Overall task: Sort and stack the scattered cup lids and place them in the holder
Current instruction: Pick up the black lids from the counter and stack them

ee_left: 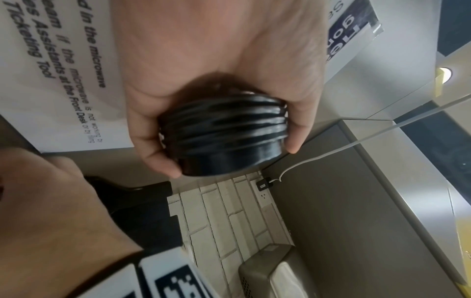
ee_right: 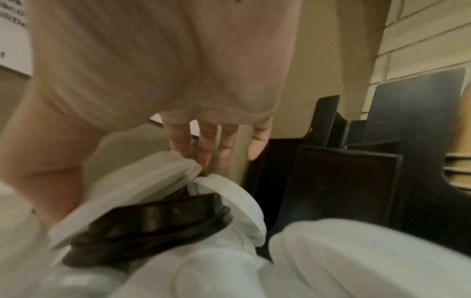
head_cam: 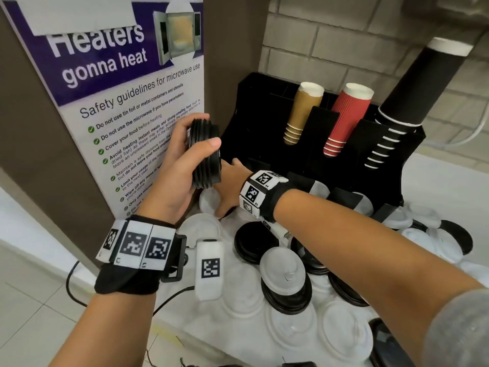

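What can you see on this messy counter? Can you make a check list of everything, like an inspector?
Surface: white counter, mostly covered with lids.
Job's things: black lid stack held sideways in the air; loose black lids and white lids mixed together, some overlapping; black holder at the back.
Clutter: tan cups, red cups and black cups leaning in the holder.
Grippers: left hand grips the black lid stack; right hand reaches down with straight fingers to the white lids near the holder, holding nothing visible.
Cables: black cables by the left wrist; white cable at right.
Surroundings: microwave safety poster, brick wall.
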The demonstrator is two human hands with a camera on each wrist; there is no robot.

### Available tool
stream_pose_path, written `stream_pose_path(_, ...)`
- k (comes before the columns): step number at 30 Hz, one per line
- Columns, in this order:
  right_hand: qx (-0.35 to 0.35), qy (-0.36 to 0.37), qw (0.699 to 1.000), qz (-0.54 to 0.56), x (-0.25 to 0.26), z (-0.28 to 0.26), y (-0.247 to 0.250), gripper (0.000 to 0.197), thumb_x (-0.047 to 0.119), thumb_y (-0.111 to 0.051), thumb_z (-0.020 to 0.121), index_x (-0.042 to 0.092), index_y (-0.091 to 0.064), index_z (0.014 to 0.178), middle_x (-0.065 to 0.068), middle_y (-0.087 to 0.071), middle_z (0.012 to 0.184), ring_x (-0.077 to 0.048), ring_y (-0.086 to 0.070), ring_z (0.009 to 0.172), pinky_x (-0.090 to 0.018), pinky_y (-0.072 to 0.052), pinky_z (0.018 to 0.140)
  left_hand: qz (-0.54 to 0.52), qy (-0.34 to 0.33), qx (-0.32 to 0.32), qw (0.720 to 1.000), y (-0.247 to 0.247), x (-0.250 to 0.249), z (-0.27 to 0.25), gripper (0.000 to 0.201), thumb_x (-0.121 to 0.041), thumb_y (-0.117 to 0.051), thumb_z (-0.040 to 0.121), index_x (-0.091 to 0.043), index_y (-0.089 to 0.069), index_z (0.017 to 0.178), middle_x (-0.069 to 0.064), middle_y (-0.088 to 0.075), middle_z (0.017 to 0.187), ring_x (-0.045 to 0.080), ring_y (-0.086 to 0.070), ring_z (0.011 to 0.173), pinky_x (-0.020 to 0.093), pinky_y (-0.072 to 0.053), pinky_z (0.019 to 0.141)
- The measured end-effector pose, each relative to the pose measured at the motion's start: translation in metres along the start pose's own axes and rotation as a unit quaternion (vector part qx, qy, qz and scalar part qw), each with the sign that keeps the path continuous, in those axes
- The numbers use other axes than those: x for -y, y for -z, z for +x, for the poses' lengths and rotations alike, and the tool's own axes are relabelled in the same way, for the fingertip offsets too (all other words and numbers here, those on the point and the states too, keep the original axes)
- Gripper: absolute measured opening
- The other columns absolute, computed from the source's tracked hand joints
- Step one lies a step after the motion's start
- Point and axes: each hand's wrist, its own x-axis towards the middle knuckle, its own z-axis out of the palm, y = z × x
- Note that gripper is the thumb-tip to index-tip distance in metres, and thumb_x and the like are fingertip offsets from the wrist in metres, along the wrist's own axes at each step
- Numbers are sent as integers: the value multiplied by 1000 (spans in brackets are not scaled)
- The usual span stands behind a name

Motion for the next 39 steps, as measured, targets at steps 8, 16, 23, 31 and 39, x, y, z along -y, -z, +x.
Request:
stream_pose_path(8,77,-61,995,-8,-40,-30,30,82,62,-68,70,16,-47,134,-3,-38,136,-25,-32,127,-47,-30,101,8,0,15,1000,1,-7,1,47,-37,-68,67,-33,-56,113,1,-51,108,16,-55,92,26,-51,61)
stream_pose_path(16,79,30,992,96,-11,-11,21,65,41,-66,85,22,-40,142,-3,-48,130,-25,-36,130,-40,-38,100,38,6,16,999,-4,-6,6,37,-25,-60,80,-31,-53,115,-4,-54,102,9,-61,84,29,-54,61)
stream_pose_path(23,83,25,996,-38,9,26,-13,70,49,-66,79,26,-41,139,-3,-29,152,-30,-24,138,-53,-23,108,38,4,25,999,-9,-6,4,39,-22,-61,80,-27,-52,118,-7,-55,93,7,-63,68,31,-56,60)
stream_pose_path(31,50,22,999,-7,-4,28,-14,85,47,-74,74,23,-33,145,-4,-22,153,-29,-18,139,-55,-15,114,36,10,22,999,-8,-7,4,42,-22,-61,79,-26,-51,120,3,-50,102,21,-65,75,29,-53,58)
stream_pose_path(39,-69,38,981,179,-24,4,-12,76,47,-76,68,28,-44,135,0,-41,138,-26,-29,121,-49,-23,98,46,-17,37,998,-9,-16,11,41,-21,-60,81,-25,-50,121,-2,-52,97,8,-59,79,25,-51,59)
